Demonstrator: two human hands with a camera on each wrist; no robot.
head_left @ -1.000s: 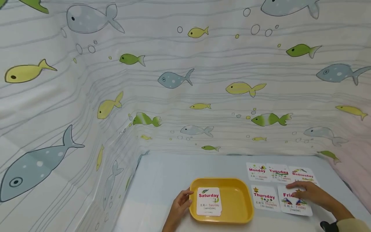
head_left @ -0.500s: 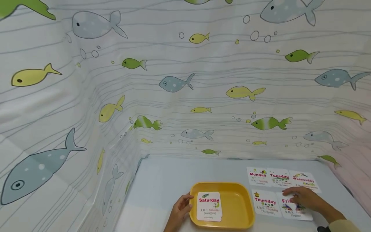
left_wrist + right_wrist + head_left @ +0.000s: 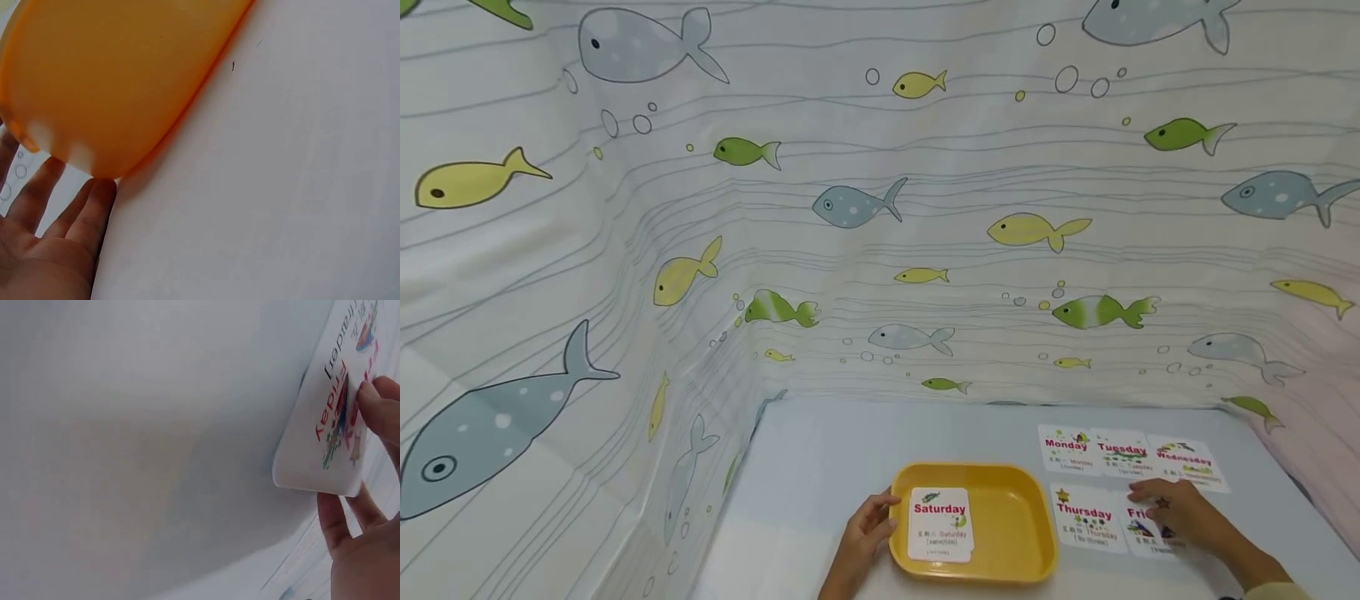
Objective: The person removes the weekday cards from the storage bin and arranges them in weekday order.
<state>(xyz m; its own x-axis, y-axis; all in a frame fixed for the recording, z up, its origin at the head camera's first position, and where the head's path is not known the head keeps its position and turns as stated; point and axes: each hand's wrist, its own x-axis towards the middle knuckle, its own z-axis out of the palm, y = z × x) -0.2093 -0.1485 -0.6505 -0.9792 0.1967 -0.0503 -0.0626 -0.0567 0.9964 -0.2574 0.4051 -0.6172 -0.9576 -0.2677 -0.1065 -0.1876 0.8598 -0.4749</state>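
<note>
My right hand (image 3: 1183,512) holds a white Friday card (image 3: 315,440), its thumb on the printed face and other fingers at the card's edge in the right wrist view. In the head view that hand covers much of the card, which lies just right of the Thursday card (image 3: 1086,518). My left hand (image 3: 861,542) touches the left side of a yellow tray (image 3: 1011,575). Its fairly straight fingertips (image 3: 100,190) meet the tray's outer wall in the left wrist view. A Saturday card (image 3: 940,529) lies inside the tray, at its left.
Behind the Thursday and Friday cards, a row holds the Monday card (image 3: 1066,450), Tuesday card (image 3: 1122,454) and Wednesday card (image 3: 1187,462). They lie on a pale tabletop (image 3: 820,450). A fish-printed cloth (image 3: 850,275) rises behind the table and along its left side.
My right hand has shifted slightly left over the Friday card, covering more of it, and the card's tilt has altered a little. My left hand and the tray stay in place.
</note>
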